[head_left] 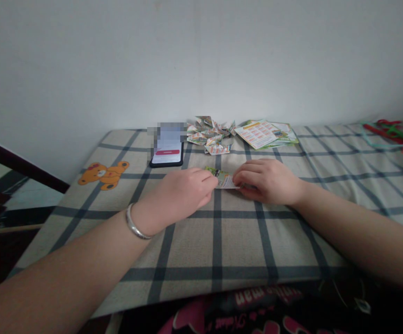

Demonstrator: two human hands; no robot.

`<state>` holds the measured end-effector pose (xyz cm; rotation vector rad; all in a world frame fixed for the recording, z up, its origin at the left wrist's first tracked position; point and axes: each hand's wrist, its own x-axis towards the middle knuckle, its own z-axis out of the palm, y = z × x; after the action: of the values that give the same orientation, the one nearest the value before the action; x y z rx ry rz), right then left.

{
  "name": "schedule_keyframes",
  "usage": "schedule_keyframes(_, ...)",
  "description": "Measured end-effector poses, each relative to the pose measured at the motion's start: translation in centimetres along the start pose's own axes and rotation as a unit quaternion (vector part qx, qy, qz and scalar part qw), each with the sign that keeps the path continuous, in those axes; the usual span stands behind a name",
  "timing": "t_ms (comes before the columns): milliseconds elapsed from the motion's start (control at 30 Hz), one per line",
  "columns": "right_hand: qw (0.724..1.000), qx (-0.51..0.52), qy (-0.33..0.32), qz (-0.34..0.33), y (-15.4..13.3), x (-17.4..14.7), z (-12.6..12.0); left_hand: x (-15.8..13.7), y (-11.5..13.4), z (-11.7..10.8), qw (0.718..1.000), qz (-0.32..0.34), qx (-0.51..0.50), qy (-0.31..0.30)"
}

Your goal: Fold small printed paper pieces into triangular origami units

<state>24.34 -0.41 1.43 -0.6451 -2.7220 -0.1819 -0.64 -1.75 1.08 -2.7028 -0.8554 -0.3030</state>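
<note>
A small piece of printed paper [225, 178], green and white, lies between my two hands just above the checked tablecloth. My left hand [192, 188] is closed on its left end, with a silver bangle on the wrist. On the right end, the curled fingers of my right hand [266, 181] grip the same paper; part of it is hidden beneath them. Behind the hands sits a cluster of folded paper pieces [210, 133], with similar print. To their right rests a small stack of flat printed leaflets [262, 134].
A phone [167, 150] with a lit, partly blurred screen lies left of the folded pieces. An orange bear picture [103, 175] is on the cloth at left. Red and green ribbon-like strips [393, 132] lie at far right. The table meets a white wall [201, 60].
</note>
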Motion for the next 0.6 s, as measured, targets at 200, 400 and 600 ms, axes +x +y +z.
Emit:
schedule_keyframes(200, 0.995, 0.049, 0.073, 0.036, -0.41, -0.07, -0.2, 0.13, 0.08, 0.02, 0.999, -0.03, -0.033, 0.016)
schedule_keyframes(400, 0.996, 0.062, 0.07, -0.002, -0.63, -0.05, -0.36, 0.18, -0.03, -0.25, 1.0, -0.017, -0.011, 0.011)
schedule_keyframes(600, 0.993, 0.115, 0.032, -0.023, -0.95, 0.13, -0.57, 0.32, -0.24, -0.14, 1.0, 0.003, -0.023, -0.008)
